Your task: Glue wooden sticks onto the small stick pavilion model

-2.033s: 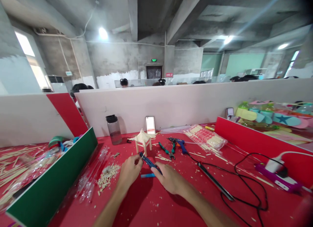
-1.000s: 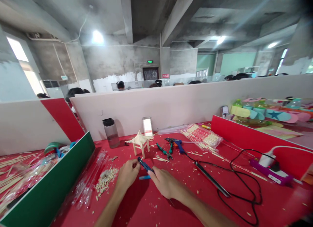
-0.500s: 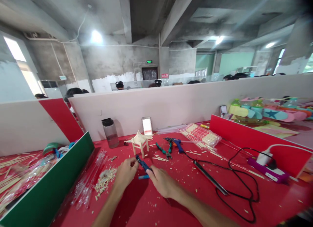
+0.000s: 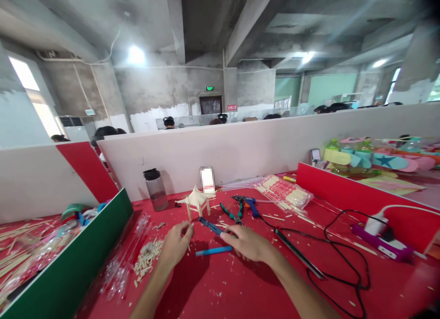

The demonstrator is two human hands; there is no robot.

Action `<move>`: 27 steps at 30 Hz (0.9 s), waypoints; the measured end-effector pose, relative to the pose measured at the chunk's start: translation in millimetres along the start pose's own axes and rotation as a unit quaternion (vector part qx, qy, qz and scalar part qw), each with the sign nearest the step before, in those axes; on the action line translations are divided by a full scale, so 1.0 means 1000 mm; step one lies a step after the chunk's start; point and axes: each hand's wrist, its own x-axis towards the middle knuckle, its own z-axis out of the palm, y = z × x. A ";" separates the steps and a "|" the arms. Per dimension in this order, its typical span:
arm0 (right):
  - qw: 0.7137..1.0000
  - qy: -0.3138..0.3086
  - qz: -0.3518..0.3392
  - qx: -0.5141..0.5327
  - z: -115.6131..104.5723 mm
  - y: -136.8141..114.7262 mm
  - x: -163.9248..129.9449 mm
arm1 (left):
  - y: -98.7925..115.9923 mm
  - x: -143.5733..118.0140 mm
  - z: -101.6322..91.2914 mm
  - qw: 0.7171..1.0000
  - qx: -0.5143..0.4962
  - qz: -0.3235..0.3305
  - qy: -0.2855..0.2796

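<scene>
My right hand (image 4: 249, 243) hid the near end of the dark blue tool (image 4: 211, 226), so I couldn't tell whether its loosely curled fingers gripped it. The tool's long axis slanted forward-left, its far tip near the stick model (image 4: 197, 199). My left hand (image 4: 177, 243) was half-curled; whether it pinched anything was unclear.

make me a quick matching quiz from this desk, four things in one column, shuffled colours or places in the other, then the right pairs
Column one
1. right hand
2. model
3. pliers
4. power strip

Column two
A. green-handled
B. purple
C. at one end of the dark blue tool
D. pale, pointed on top

Right pairs: 1-C, 2-D, 3-A, 4-B
</scene>
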 end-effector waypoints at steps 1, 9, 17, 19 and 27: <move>1.000 0.012 0.013 -0.021 -0.005 0.004 0.001 | 0.000 0.000 0.001 1.000 0.017 -0.005 -0.003; 0.960 0.083 0.157 -0.216 -0.011 0.026 0.015 | -0.002 -0.005 0.014 0.989 0.132 0.038 -0.055; 0.945 0.117 0.165 -0.256 0.011 0.036 0.032 | -0.001 -0.008 0.015 0.985 0.116 0.109 -0.070; 0.942 0.123 0.164 -0.264 0.014 0.037 0.035 | 0.000 -0.008 0.014 0.985 0.108 0.117 -0.068; 0.949 0.145 0.087 -0.265 0.016 0.042 0.036 | 0.003 -0.011 0.013 0.977 0.108 0.166 -0.080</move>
